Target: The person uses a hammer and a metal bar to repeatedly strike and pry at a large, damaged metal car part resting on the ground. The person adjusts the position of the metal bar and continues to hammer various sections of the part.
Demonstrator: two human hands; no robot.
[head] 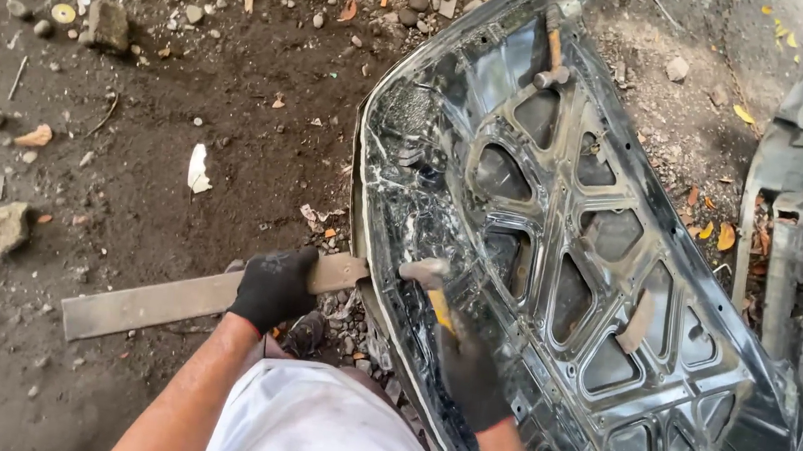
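A dented black car hood (571, 258) is laid underside-up on the dirt ground (141, 138). A flat metal bar (195, 297) is gripped tight by the gloved left hand (274, 287) at the hood's edge. A hammer (431, 280) is clamped in the right hand (468, 369), and a second hammer (554, 51), probably, rests up top.

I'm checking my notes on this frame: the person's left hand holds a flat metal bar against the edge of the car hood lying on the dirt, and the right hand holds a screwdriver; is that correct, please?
Not quite. In the head view the right hand holds a hammer, not a screwdriver, its head over the car hood. The rest stands: the left hand grips the flat metal bar against the hood's edge, on the dirt.
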